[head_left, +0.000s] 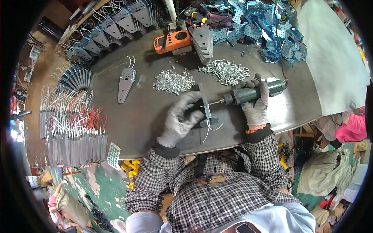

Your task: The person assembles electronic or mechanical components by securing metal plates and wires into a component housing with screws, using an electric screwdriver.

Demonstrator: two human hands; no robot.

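My left hand (176, 120), in a grey work glove, has its thumb and fingers closed at the left face of a tapered metal plate (204, 95). The plate stands on edge, with a small bracket and white wires (210, 132) at its near end. Gloved too, my right hand (257, 110) wraps round a dark green electric screwdriver (248, 95). The tool lies level, its bit pointing left and meeting the plate's right side. Whatever sits behind the plate at my left fingertips is hidden.
Beyond my hands lie heaps of small nuts (173, 81) and screws (225, 72). A wired plate (126, 83) rests at left, near bundled wires (75, 147). Farther back are an orange meter (175, 40), stacked grey plates (202, 42), blue perforated brackets (248, 33) and rows of wired plates (126, 23).
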